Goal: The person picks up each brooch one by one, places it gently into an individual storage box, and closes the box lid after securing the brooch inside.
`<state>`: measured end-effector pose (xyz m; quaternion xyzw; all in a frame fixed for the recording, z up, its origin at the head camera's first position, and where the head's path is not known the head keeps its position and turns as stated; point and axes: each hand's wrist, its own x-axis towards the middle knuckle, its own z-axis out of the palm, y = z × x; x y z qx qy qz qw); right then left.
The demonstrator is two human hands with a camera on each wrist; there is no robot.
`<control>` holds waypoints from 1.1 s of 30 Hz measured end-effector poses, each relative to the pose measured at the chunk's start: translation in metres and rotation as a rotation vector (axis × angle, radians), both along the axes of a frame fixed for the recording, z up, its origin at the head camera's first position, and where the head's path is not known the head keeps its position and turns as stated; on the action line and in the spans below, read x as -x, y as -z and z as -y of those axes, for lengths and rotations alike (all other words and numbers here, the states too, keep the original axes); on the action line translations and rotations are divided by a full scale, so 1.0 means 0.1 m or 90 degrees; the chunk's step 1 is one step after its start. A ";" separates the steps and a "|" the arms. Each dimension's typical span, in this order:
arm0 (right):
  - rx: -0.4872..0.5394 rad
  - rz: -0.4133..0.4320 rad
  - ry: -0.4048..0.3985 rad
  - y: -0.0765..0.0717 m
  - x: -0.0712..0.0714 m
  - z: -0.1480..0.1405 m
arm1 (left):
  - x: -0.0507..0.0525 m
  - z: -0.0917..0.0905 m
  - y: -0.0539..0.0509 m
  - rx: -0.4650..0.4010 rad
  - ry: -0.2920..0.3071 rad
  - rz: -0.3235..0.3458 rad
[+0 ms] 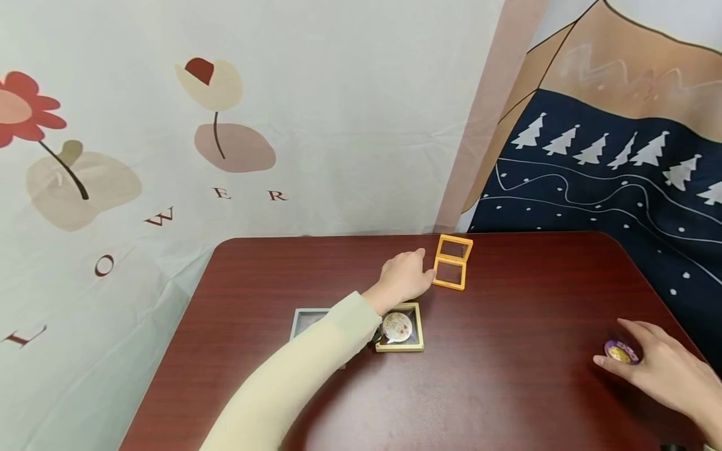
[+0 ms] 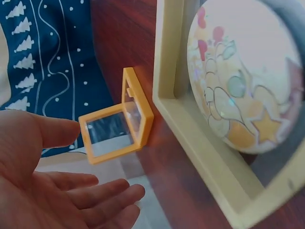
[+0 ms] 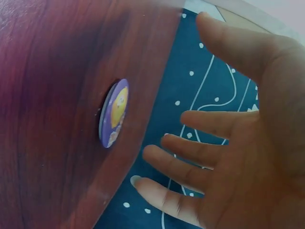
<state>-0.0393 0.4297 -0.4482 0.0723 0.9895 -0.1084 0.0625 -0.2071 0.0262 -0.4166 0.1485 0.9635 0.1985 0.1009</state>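
My left hand (image 1: 403,275) reaches over the table, fingers apart and holding nothing. Just right of it lies an orange hinged display case (image 1: 449,272), unfolded, with clear windows. The thumb tip is close to the case's edge in the left wrist view; whether they touch, I cannot tell. Under my left wrist sits a pale yellow frame (image 1: 418,347) with a round, cartoon-printed badge (image 1: 397,327) in it. My right hand (image 1: 665,363) hovers with spread fingers around a purple-rimmed round badge (image 3: 114,113), which lies on the table apart from the fingers.
A grey-blue frame (image 1: 297,319) lies left of the yellow one, mostly hidden by my left sleeve (image 1: 304,369). The dark red wooden table (image 1: 507,376) ends at a cloth backdrop (image 1: 361,125) behind and a navy tree-patterned cloth (image 1: 592,188) on the right.
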 end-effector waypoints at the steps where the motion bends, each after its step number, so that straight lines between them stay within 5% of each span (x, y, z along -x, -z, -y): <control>1: 0.000 0.008 -0.001 0.01 0.00 -0.01 | 0.02 -0.02 0.00 0.003 -0.004 0.007; 13: 0.000 0.065 -0.019 0.05 -0.01 -0.10 | 0.23 -0.20 0.15 0.016 -0.029 0.058; 33: 0.018 0.082 -0.073 0.16 0.06 -0.20 | 0.37 -0.31 0.22 0.051 -0.049 0.082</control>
